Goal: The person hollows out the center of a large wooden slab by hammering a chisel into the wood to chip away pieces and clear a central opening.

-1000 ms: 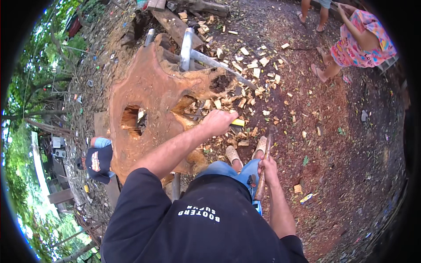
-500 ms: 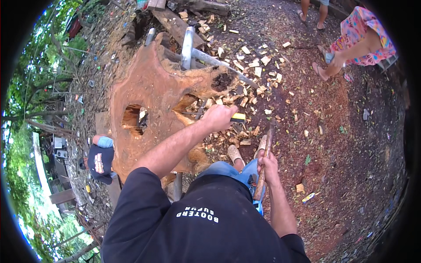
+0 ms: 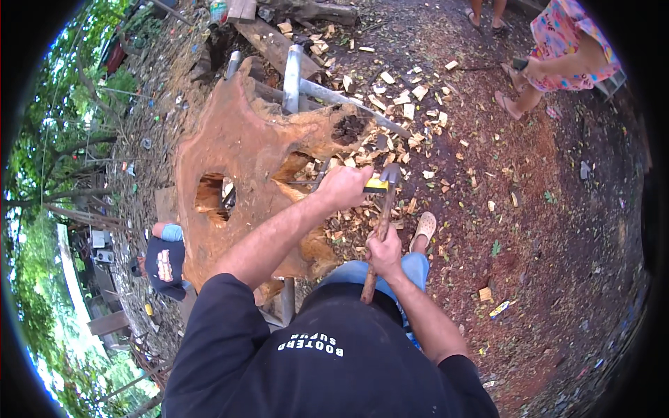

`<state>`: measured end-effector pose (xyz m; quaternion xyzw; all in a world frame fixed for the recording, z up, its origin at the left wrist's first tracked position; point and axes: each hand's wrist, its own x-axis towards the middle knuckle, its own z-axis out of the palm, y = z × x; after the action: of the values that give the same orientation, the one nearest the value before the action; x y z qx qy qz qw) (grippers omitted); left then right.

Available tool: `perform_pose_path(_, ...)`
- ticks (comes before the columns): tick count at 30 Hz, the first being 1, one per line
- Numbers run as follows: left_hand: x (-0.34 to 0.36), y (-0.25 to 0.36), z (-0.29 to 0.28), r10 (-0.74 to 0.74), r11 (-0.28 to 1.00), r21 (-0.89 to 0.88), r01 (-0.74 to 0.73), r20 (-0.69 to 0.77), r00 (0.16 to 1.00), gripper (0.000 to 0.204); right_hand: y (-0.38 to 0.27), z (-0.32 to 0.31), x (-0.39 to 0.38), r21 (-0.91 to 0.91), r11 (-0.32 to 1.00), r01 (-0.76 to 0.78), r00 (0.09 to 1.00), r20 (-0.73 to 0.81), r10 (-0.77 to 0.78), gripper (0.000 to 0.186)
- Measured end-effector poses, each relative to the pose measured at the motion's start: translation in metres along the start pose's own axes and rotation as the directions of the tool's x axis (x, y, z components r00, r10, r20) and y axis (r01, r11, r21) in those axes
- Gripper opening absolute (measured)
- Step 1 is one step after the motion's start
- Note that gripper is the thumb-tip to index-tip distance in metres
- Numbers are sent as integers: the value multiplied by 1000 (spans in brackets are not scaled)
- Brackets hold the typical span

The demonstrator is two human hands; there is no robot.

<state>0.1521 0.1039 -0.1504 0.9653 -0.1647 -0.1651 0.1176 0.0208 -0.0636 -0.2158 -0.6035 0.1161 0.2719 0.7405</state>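
My left hand (image 3: 346, 187) is closed round the black and yellow handle of a chisel (image 3: 376, 186); its thin metal shaft points left into a split, hollowed notch in a large reddish-brown wood slab (image 3: 230, 139). My right hand (image 3: 383, 251) grips the wooden handle of a hammer (image 3: 389, 174), whose metal head is at the chisel's butt; I cannot tell whether they touch. A rough-edged hole (image 3: 215, 196) goes through the slab left of my left arm. Pale wood chips (image 3: 418, 92) lie around the slab.
A person (image 3: 165, 258) in a dark shirt is at the far left. A person in patterned pink clothing (image 3: 557, 38) and another person's legs (image 3: 486, 15) are top right. Metal posts (image 3: 293, 76) and planks (image 3: 268, 42) are beyond the slab. Trees (image 3: 49, 125) line the left.
My right hand has swung the hammer leftward and up, from beside my leg to the chisel's butt. My left hand stays on the chisel. The person in pink has shifted their arm.
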Motion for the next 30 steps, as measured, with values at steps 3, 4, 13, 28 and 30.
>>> perform_pose_path(3,-6,1,6,25,999,26,-26,24,999,25,2,-5,-6,229,964,133,981,-169,-95,22)
perform_pose_path(4,-11,-1,9,41,998,42,-43,48,998,25,-2,-7,-12,231,964,129,983,-162,-93,22)
perform_pose_path(13,-10,-4,11,93,994,54,-96,45,995,25,12,13,-26,90,994,68,995,-77,-61,22)
perform_pose_path(28,-23,-3,13,75,992,92,-81,65,995,26,31,15,-33,174,971,165,969,-212,-127,19)
perform_pose_path(30,-23,-3,13,84,992,91,-90,70,994,29,40,10,-35,244,916,319,907,-358,-221,24)
